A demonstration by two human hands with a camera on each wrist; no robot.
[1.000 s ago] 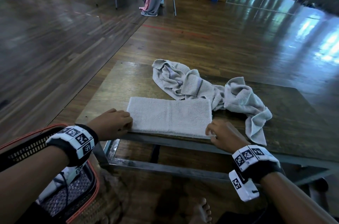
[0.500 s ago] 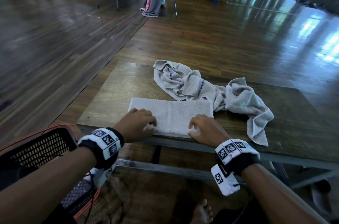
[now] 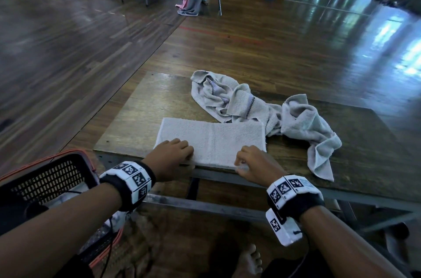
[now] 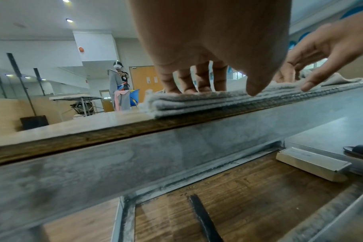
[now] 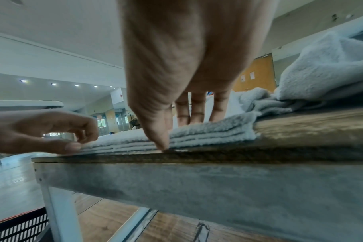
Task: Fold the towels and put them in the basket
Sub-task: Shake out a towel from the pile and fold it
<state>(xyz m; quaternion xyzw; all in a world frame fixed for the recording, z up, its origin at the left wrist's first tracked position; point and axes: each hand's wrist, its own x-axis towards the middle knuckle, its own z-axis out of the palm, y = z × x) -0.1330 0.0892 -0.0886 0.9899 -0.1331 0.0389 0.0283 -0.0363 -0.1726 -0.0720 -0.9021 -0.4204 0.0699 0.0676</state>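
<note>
From my head, my left hand [image 3: 169, 159] and right hand [image 3: 256, 165] rest on the folded towel [image 3: 214, 141] at the desk's [image 3: 136, 122] near edge; another towel [image 3: 262, 109] lies crumpled behind. The basket [image 3: 45, 177] holds something pale. Left wrist: fingers [image 4: 201, 78] straight, thumb at the towel's edge. Right wrist: fingers [image 5: 197, 111] flat on top, thumb at the layers.

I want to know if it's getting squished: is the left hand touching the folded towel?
Touching. The left wrist view shows the left hand with its fingertips resting on top of the folded towel.
</note>
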